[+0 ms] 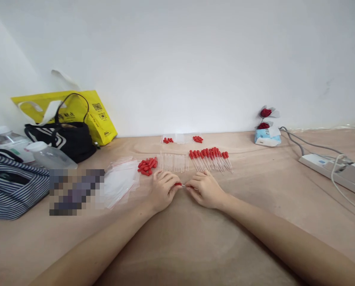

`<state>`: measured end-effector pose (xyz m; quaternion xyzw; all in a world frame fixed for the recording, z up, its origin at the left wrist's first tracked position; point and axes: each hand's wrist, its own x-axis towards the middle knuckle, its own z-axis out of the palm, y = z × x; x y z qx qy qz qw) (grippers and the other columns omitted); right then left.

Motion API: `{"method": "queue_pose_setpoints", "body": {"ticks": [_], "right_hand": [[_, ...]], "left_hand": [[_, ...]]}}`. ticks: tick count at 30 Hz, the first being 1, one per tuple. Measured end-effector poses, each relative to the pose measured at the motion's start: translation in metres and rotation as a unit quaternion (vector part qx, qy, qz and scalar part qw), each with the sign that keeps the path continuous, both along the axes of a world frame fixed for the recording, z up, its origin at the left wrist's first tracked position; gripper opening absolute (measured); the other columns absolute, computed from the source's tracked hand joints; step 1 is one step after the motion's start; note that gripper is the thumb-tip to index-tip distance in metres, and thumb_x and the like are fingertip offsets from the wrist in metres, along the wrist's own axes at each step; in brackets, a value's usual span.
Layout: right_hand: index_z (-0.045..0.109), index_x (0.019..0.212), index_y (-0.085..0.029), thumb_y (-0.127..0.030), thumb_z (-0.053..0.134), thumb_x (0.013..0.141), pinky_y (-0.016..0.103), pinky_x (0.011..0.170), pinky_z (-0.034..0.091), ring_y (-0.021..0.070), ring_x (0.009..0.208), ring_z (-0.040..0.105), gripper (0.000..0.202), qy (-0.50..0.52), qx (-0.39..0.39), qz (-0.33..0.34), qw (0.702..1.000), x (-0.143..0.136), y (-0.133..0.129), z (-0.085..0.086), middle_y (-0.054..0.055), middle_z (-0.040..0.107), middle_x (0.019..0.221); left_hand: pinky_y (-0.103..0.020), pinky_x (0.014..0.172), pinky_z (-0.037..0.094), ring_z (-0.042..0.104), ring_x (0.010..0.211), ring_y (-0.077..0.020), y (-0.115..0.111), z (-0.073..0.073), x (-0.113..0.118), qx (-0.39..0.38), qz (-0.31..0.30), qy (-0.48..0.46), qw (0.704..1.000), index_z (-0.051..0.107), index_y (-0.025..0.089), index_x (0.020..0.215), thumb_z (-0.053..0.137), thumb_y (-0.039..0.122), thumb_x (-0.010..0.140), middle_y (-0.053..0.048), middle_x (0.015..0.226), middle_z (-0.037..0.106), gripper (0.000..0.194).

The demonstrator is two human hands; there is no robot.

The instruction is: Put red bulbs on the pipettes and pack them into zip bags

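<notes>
Between my hands, a red rubber bulb point(178, 184) meets the end of a thin clear tube point(183, 186). My left hand point(164, 190) pinches the bulb, and my right hand point(205, 189) grips the tube, most of which its fingers hide. Just beyond my left hand lies a pile of loose red bulbs point(147, 165). A row of bare clear tubes point(174, 162) is laid out past both hands. Farther right, several droppers with red bulbs on clear tubes point(211, 157) lie side by side.
Clear zip bags point(120, 178) are stacked left of the bulbs. Against the wall lie filled bags with red bulbs point(197, 139). Bottles point(51, 155), a black bag point(64, 141), a yellow bag point(101, 119) and a striped bag point(13, 190) crowd the left. A tissue pack point(267, 137) and power strip point(317, 162) are right.
</notes>
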<state>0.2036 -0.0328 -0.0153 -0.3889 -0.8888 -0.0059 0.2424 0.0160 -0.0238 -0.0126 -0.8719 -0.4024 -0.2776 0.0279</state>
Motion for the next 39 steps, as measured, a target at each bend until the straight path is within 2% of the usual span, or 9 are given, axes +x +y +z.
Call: {"method": "queue_pose_setpoints", "body": {"ticks": [2, 4, 8, 11, 15, 20, 26, 32, 39], "right_hand": [[0.060, 0.083, -0.019, -0.020, 0.045, 0.080, 0.029, 0.068, 0.024, 0.0153, 0.074, 0.054, 0.016, 0.014, -0.009, -0.045, 0.999, 0.001, 0.005, 0.004, 0.003, 0.064, 0.074], [0.058, 0.093, -0.019, -0.022, 0.043, 0.080, 0.029, 0.069, 0.025, 0.0157, 0.074, 0.055, 0.020, 0.057, -0.033, -0.127, 0.990, 0.005, 0.019, 0.008, 0.003, 0.065, 0.076], [0.055, 0.095, -0.017, -0.026, 0.041, 0.080, 0.031, 0.071, 0.027, 0.0201, 0.078, 0.057, 0.022, 0.104, -0.071, -0.353, 0.927, 0.017, 0.060, 0.012, 0.007, 0.066, 0.079], [0.057, 0.089, -0.017, -0.023, 0.042, 0.077, 0.034, 0.074, 0.026, 0.0222, 0.080, 0.057, 0.020, 0.092, -0.101, -0.436, 0.890, 0.023, 0.085, 0.007, 0.008, 0.065, 0.078], [0.059, 0.082, -0.016, -0.023, 0.041, 0.076, 0.038, 0.078, 0.024, 0.0228, 0.081, 0.057, 0.020, 0.061, -0.118, -0.449, 0.883, 0.022, 0.095, -0.001, 0.009, 0.064, 0.081], [0.060, 0.085, -0.016, -0.027, 0.039, 0.078, 0.039, 0.077, 0.024, 0.0234, 0.084, 0.056, 0.025, 0.057, -0.087, -0.427, 0.898, 0.004, 0.093, 0.004, 0.011, 0.064, 0.089], [0.063, 0.080, -0.014, -0.026, 0.042, 0.076, 0.041, 0.079, 0.023, 0.0244, 0.082, 0.058, 0.025, -0.003, -0.129, -0.398, 0.908, -0.028, 0.094, 0.008, 0.014, 0.065, 0.083], [0.064, 0.081, -0.013, -0.025, 0.042, 0.076, 0.043, 0.082, 0.021, 0.0251, 0.082, 0.058, 0.026, -0.015, -0.147, -0.385, 0.911, -0.035, 0.096, 0.004, 0.015, 0.065, 0.085], [0.065, 0.080, -0.012, -0.028, 0.043, 0.077, 0.044, 0.081, 0.022, 0.0256, 0.079, 0.058, 0.028, -0.017, -0.143, -0.369, 0.918, -0.034, 0.092, 0.006, 0.015, 0.065, 0.083]], "left_hand": [[-0.040, 0.090, 0.025, 0.050, 0.095, -0.0195, 0.003, -0.001, -0.002, 0.013, 0.040, -0.022, 0.999, 0.055, 0.022, 0.094, 0.046, 0.030, 0.083, -0.003, 0.097, 0.062, 0.016], [-0.040, 0.088, 0.028, 0.049, 0.099, -0.0221, 0.007, -0.003, -0.004, 0.014, 0.092, -0.043, 0.995, 0.052, 0.021, 0.101, 0.048, 0.031, 0.080, -0.005, 0.102, 0.060, 0.024], [-0.042, 0.086, 0.029, 0.048, 0.099, -0.0246, 0.012, -0.006, -0.006, -0.009, 0.142, -0.039, 0.989, 0.054, 0.021, 0.097, 0.053, 0.028, 0.075, -0.005, 0.102, 0.059, 0.023], [-0.044, 0.086, 0.028, 0.048, 0.097, -0.0243, 0.012, -0.007, -0.006, -0.014, 0.149, -0.029, 0.988, 0.057, 0.022, 0.088, 0.055, 0.027, 0.074, -0.004, 0.098, 0.059, 0.015], [-0.045, 0.086, 0.027, 0.048, 0.096, -0.0241, 0.011, -0.008, -0.006, -0.018, 0.149, -0.027, 0.988, 0.058, 0.022, 0.083, 0.056, 0.027, 0.073, -0.003, 0.096, 0.059, 0.011], [-0.045, 0.085, 0.026, 0.047, 0.097, -0.0239, 0.012, -0.009, -0.005, -0.019, 0.141, -0.018, 0.990, 0.059, 0.023, 0.081, 0.056, 0.028, 0.074, -0.003, 0.096, 0.059, 0.009], [-0.045, 0.085, 0.027, 0.047, 0.097, -0.0240, 0.012, -0.008, -0.004, -0.027, 0.132, -0.007, 0.991, 0.060, 0.023, 0.079, 0.057, 0.027, 0.073, -0.003, 0.095, 0.059, 0.008], [-0.046, 0.085, 0.027, 0.047, 0.096, -0.0241, 0.013, -0.009, -0.002, -0.031, 0.134, -0.013, 0.990, 0.060, 0.023, 0.079, 0.057, 0.029, 0.073, -0.004, 0.095, 0.059, 0.009], [-0.044, 0.086, 0.025, 0.047, 0.097, -0.0239, 0.025, -0.009, -0.017, 0.043, 0.198, -0.030, 0.979, 0.059, 0.023, 0.080, 0.055, 0.030, 0.075, -0.004, 0.096, 0.059, 0.010]]}}
